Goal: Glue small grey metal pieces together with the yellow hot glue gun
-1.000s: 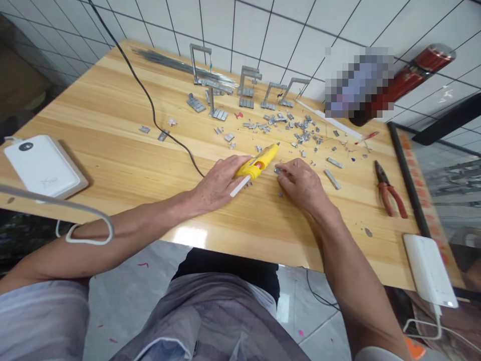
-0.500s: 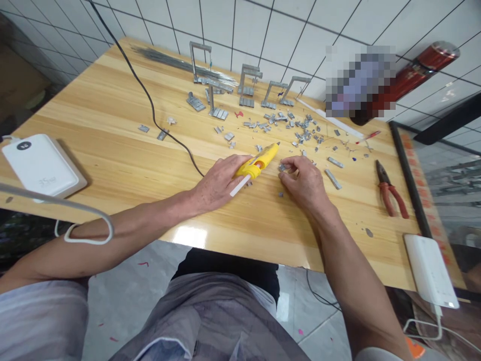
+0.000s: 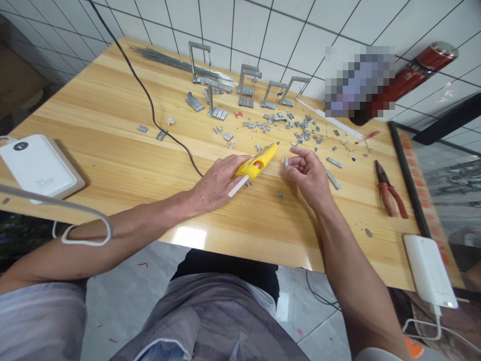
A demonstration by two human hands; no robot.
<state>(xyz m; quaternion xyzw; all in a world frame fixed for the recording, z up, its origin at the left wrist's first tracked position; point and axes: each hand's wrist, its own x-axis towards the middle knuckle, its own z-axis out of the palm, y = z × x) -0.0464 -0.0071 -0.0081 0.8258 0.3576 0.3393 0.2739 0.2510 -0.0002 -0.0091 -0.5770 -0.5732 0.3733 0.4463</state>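
My left hand (image 3: 216, 185) is wrapped round a yellow glue gun (image 3: 263, 159), its nozzle pointing up and to the right. A white glue stick (image 3: 239, 185) sticks out of the gun's rear. My right hand (image 3: 308, 175) pinches a small grey metal piece (image 3: 286, 162) between thumb and fingers, just right of the gun. On the wood below lies a tiny grey scrap (image 3: 280, 194). Two grey bars, one of them a short bar (image 3: 335, 162), rest right of my right hand. Many small grey pieces (image 3: 306, 131) are scattered beyond both hands.
Several grey bracket-shaped stands (image 3: 246, 85) line the back near thin metal rods (image 3: 169, 61). Pliers with red handles (image 3: 391, 193) lie at right. White power banks, one at left (image 3: 43, 168), sit near the edges. A black cable (image 3: 150, 100) crosses the table. A red flask (image 3: 417, 75) stands behind.
My right hand has turned and shifted slightly right, its fingers lifting so that the small grey metal piece shows in the pinch. My left hand and the glue gun have hardly moved.
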